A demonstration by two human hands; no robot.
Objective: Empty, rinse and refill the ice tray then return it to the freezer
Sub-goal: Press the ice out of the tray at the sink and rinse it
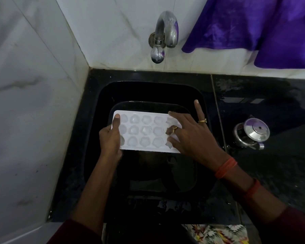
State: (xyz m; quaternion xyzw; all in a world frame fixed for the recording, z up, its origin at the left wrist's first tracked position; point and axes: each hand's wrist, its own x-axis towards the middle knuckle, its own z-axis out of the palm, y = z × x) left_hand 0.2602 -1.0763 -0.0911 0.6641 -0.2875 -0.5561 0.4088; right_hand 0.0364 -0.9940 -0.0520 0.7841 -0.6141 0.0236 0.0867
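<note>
A white ice tray [144, 132] with rows of rounded cells holding ice is held level over the black sink [102, 95]. My left hand [110, 140] grips the tray's left end, thumb on top. My right hand [188, 132] lies over the tray's right end with fingers spread, fingertips on the rightmost cells, where a few ice pieces sit loose. The little finger points up, off the tray. A chrome tap [165, 32] juts from the wall above the sink; no water runs from it.
A dark rectangular basin [148, 105] sits in the sink under the tray. A steel lidded pot [252, 133] stands on the black counter [271, 106] to the right. A purple cloth [253, 27] hangs at the upper right. Marble wall tiles close in the left side.
</note>
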